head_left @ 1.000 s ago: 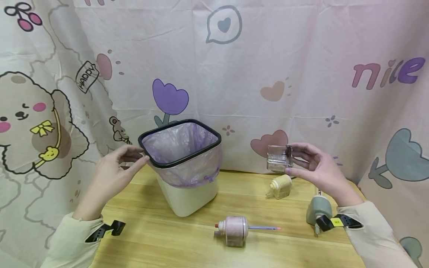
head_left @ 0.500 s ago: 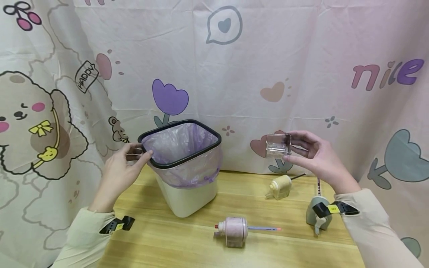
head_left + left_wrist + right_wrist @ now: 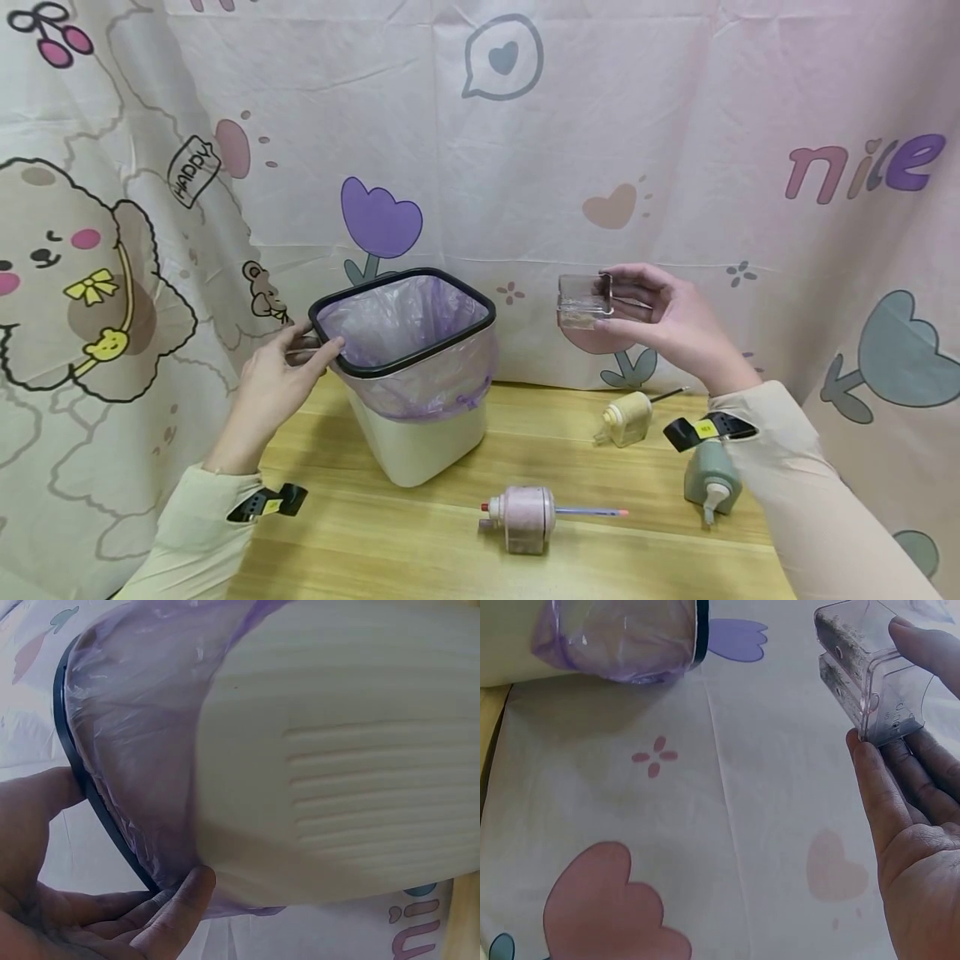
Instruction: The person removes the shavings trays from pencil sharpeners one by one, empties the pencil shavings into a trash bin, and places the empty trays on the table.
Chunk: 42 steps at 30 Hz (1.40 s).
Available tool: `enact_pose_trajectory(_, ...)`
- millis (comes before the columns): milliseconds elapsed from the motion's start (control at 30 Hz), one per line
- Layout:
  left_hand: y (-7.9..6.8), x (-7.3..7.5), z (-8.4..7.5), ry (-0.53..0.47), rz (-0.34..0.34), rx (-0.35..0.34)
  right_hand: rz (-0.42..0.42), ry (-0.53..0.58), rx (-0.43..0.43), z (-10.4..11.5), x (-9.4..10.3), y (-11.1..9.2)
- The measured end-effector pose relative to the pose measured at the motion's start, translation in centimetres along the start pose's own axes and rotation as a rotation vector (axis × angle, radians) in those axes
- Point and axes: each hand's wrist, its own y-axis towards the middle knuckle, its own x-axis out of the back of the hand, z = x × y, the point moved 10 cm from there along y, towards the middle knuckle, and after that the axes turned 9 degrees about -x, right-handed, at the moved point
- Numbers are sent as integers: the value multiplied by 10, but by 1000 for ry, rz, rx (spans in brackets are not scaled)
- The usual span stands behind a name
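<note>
A white trash bin (image 3: 420, 454) with a black rim stands at the centre left, lined with a translucent purple bag (image 3: 427, 392) folded over its edge. My left hand (image 3: 273, 396) grips the rim at its left corner, thumb over the top; in the left wrist view, fingers (image 3: 180, 907) lie along the outside of the bag. Right of the bin, raised above the table, my right hand (image 3: 667, 325) pinches a small clear plastic box (image 3: 583, 302) between thumb and fingers. Greyish residue clings to the inside of this clear box (image 3: 847, 637) in the right wrist view.
Three crank pencil sharpeners sit on the wooden table (image 3: 360, 542): a pink sharpener (image 3: 528, 521) with a pencil (image 3: 592, 512) in it, a yellow sharpener (image 3: 630, 418), and a green sharpener (image 3: 712, 479) below my right forearm. A printed curtain (image 3: 675, 100) hangs behind.
My right hand has lifted the clear box and moved it left, towards the bin. The left forearm has shifted slightly right, and its thumb now reaches further over the rim.
</note>
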Motion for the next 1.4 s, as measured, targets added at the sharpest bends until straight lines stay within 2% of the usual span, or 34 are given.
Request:
enact_pose_trajectory(300, -1, -2, 3, -34, 1, 32, 36, -13, 35, 17, -26, 22)
enact_pose_trajectory(500, -2, -3, 6, -54, 0, 48, 49, -114, 14, 24, -47, 37)
enact_pose_trajectory(633, -2, -3, 8, -62, -3, 58, 59, -173, 45, 32, -62, 45)
enact_pose_trajectory(833, -3, -3, 9, -80, -3, 66, 101, -127, 68, 48, -84, 49)
enact_pose_trajectory(967, -4, -4, 9, -109, -8, 62, 150, -32, 58, 60, -99, 47)
enact_pose_trajectory(1067, -4, -5, 9, -117, -12, 55, 169, -5, 55, 60, -108, 54)
enact_pose_trajectory(1233, -4, -5, 10, -93, -7, 54, 164, -81, 87, 53, -120, 74)
enact_pose_trajectory(1400, -3, -5, 11, -119, -10, 62, 173, -173, 138, 53, -132, 89)
